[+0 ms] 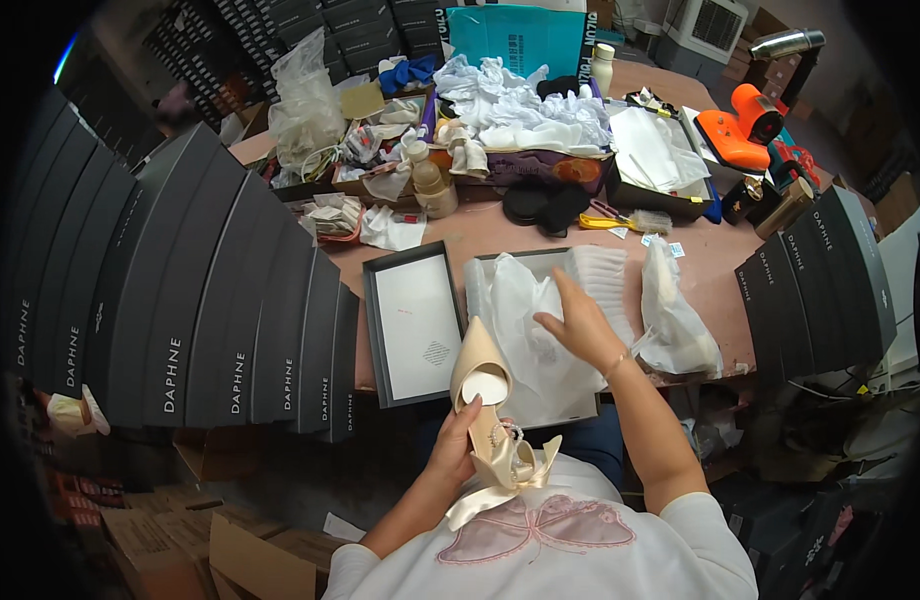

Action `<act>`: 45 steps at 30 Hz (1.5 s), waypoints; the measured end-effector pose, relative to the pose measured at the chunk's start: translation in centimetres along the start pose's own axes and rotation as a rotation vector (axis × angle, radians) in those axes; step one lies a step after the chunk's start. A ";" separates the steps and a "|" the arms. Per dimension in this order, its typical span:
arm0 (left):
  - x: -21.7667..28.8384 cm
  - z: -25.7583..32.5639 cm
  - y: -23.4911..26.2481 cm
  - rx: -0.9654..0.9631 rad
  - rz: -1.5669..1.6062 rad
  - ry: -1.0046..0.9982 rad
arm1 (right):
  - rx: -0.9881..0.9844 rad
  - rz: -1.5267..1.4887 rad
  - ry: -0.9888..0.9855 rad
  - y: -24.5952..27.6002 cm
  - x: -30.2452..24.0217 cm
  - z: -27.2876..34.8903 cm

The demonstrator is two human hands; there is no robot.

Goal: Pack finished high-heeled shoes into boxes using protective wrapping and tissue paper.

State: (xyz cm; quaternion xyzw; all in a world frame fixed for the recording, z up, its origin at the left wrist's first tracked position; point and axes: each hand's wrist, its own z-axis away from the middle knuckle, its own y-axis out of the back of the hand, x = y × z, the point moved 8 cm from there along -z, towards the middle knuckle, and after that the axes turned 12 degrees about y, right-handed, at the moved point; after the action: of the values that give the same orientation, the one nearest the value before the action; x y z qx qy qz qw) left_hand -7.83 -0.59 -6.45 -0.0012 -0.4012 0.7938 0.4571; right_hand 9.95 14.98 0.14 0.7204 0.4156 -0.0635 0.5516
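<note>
My left hand (450,447) is closed around the middle of a cream pointed-toe shoe (477,352). Its toe points away from me, and a beaded strap and satin bow (525,467) hang at the heel end near my shirt. Over white tissue paper (520,300) my right hand (586,322) is open, thumb apart from the fingers, with nothing held; whether it touches the paper I cannot tell. The paper lies in and over a shoebox (570,414), covering most of it. Pleated white wrapping (600,280) lies along the box's right side.
A dark box lid (408,325) lies left of the shoebox; a white-wrapped bundle (672,315) lies right. Dark shoeboxes stand in rows at left (210,300) and right (825,275). Behind are a bottle (435,185), a yellow-handled brush (620,222) and an orange tool (742,130).
</note>
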 end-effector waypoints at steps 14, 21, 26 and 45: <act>0.2 -0.7 -2.1 -0.173 0.170 0.055 | -0.236 -0.203 0.253 -0.9 -11.0 3.2; -1.1 -0.5 -1.1 -0.082 0.038 0.052 | -0.160 0.195 0.351 -2.7 -13.0 1.7; 0.3 -0.7 0.3 0.049 0.021 0.095 | -0.504 0.205 -0.067 -3.9 -1.5 4.0; 1.4 -0.9 -1.7 -0.076 -0.064 -0.090 | -0.139 -0.215 0.263 -2.5 -11.0 4.0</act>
State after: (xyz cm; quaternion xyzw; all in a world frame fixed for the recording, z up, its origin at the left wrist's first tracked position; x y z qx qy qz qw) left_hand -7.13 1.43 -5.48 0.0298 -0.4510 0.7622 0.4634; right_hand 2.61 5.93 2.80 0.6340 0.5623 0.0016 0.5309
